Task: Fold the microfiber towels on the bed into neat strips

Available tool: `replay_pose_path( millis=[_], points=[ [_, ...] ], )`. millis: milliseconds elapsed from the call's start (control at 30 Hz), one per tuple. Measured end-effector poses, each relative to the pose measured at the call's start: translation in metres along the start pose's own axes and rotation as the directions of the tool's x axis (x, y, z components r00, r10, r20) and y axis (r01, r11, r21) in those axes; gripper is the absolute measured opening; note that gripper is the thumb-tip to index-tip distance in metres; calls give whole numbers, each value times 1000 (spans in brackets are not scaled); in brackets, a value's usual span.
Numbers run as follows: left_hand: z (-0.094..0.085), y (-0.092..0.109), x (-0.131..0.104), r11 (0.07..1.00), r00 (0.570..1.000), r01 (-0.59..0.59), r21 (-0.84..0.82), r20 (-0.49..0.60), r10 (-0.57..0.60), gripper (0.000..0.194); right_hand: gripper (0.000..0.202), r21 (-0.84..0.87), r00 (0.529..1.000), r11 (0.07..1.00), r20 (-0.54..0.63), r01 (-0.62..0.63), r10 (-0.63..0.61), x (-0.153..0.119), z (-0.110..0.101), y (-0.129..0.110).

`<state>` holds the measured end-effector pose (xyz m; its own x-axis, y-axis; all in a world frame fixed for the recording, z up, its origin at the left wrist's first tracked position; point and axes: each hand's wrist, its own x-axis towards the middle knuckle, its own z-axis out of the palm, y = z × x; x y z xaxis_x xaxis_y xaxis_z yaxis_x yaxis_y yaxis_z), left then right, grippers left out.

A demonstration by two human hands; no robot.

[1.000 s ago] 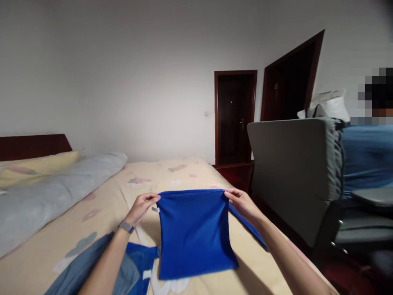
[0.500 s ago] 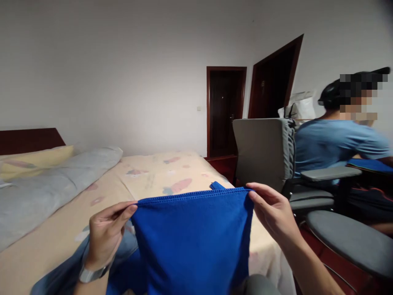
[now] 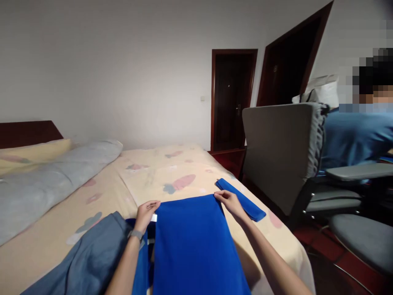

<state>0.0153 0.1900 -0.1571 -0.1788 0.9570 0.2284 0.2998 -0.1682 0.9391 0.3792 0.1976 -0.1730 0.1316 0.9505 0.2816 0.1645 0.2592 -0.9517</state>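
Note:
A blue cloth [image 3: 193,246] stretches between my two hands over the bed, its top edge nearly level. My left hand [image 3: 146,215] pinches its upper left corner, beside a small white tag [image 3: 154,218]. The upper right corner is pinched by my right hand [image 3: 229,201]. A folded blue strip of fabric [image 3: 241,200] lies on the bed just beyond my right hand. The lower part of the cloth runs out of view at the bottom.
The bed [image 3: 159,168] has a patterned sheet, with a grey quilt [image 3: 61,168] on the left. Grey-blue fabric [image 3: 92,254] is at the lower left. To the right, a person in a blue shirt [image 3: 356,135] sits in a grey chair [image 3: 279,147].
My hands have moved closer together and forward with the blue cloth. A smooth edge is now on top instead of the stitched one. More of the folded strip shows.

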Motion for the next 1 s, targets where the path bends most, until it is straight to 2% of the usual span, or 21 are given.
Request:
replay_pose_path(
  millis=[100,167,267,400,500,667,833,933,1000],
  points=[
    [25,-54,40,991,996,69,115,40,-74,33,18,-105,998,993,-11,-60,59,38,27,58],
    [33,-78,59,977,993,90,191,59,-103,28,13,-165,998,984,-25,-65,61,53,37,83],
    [36,-100,81,956,992,88,280,64,-110,22,14,-233,999,972,-34,-31,24,68,42,102],
    [42,-114,97,925,997,50,378,35,-69,19,17,-314,999,949,-39,14,-28,78,47,114],
    [50,-117,94,886,1000,-7,463,-2,9,11,16,-372,998,927,-32,39,-54,77,51,119],
    [59,-108,84,799,978,-145,583,-40,207,25,21,-448,992,889,-38,91,-121,80,56,116],
    [60,-98,85,728,956,-228,647,8,293,31,26,-559,989,818,28,134,-143,87,59,101],
    [56,-83,72,693,942,-289,660,68,328,36,34,-610,979,767,87,198,-184,64,63,82],
    [56,-65,47,670,919,-372,642,154,362,39,37,-617,965,742,145,262,-220,31,69,66]
  ],
)
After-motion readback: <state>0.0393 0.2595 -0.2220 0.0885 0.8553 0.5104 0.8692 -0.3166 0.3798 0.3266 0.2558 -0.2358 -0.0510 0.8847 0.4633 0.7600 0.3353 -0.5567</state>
